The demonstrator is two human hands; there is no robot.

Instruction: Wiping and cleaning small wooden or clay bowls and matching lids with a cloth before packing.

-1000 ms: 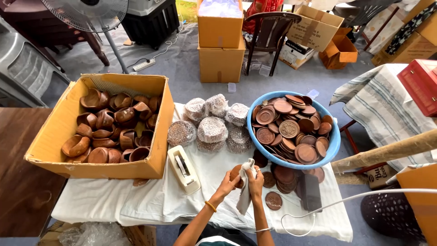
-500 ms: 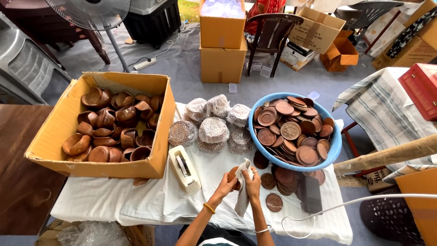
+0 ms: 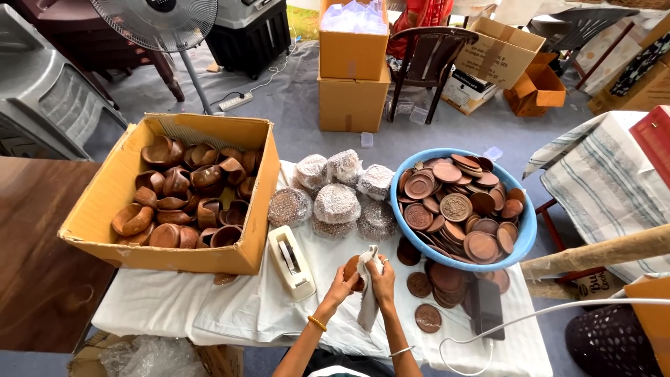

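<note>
Wiping of a brown wooden disc [image 3: 352, 269] at the near edge of the worktop [image 3: 237, 314]: the left hand [image 3: 340, 285] grips the disc while the right hand [image 3: 382, 274] presses a pale cloth [image 3: 368, 297] against it. Judged by the heaped blue basin [image 3: 527, 230] and few loose discs [image 3: 436, 290], most work remains.
</note>
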